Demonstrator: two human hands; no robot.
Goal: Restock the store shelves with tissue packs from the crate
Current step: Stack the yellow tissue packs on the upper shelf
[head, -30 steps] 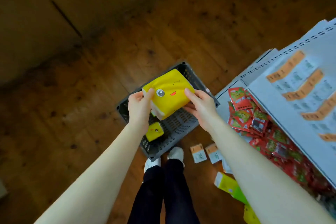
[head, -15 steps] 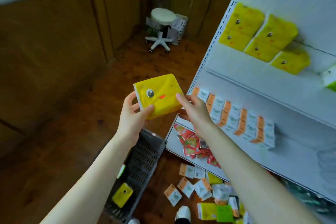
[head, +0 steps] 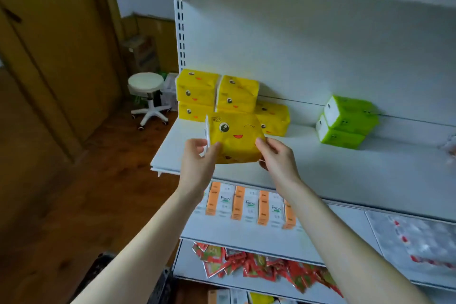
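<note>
- Yellow tissue pack [head: 235,138] with a winking cartoon face, held up over the white shelf [head: 345,170].
- Left hand [head: 197,158] pinches its left edge; right hand [head: 277,155] grips its right edge.
- Likely step: shelving this pack. Next it needs setting down beside the stacked yellow packs [head: 217,94], face outward.

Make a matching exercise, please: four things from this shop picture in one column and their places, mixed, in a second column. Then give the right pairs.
1. yellow winking tissue pack
2. green tissue packs
3. white stool
4. red sachets

A. on the wooden floor
B. piled on a low shelf
C. between the left hand and the right hand
D. stacked on the upper shelf, right part

Pairs: 1-C, 2-D, 3-A, 4-B
</note>
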